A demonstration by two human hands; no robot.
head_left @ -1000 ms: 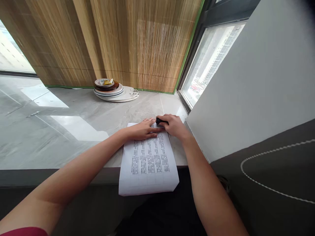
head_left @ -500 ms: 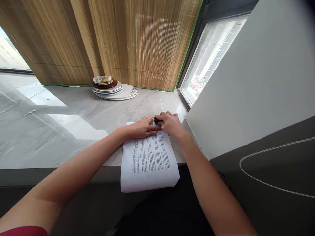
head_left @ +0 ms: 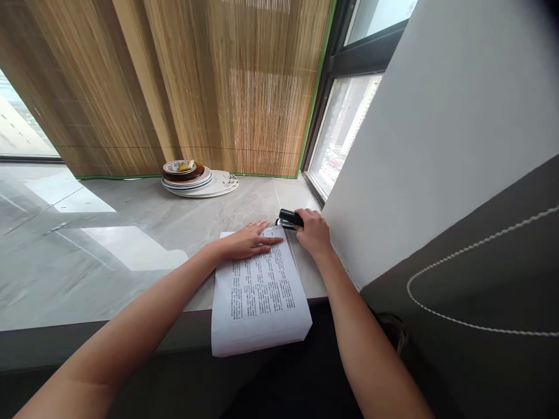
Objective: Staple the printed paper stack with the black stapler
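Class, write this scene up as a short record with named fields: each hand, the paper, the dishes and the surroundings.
Left hand: flat on the paper, fingers spread
Right hand: holding a black stapler by the paper's far right corner
Paper: printed, its near end overhanging the ledge
Dishes: stacked plates, a small yellow item on top
Behind the dishes: slatted blind with green edging
Right side: pale wall, looped cord
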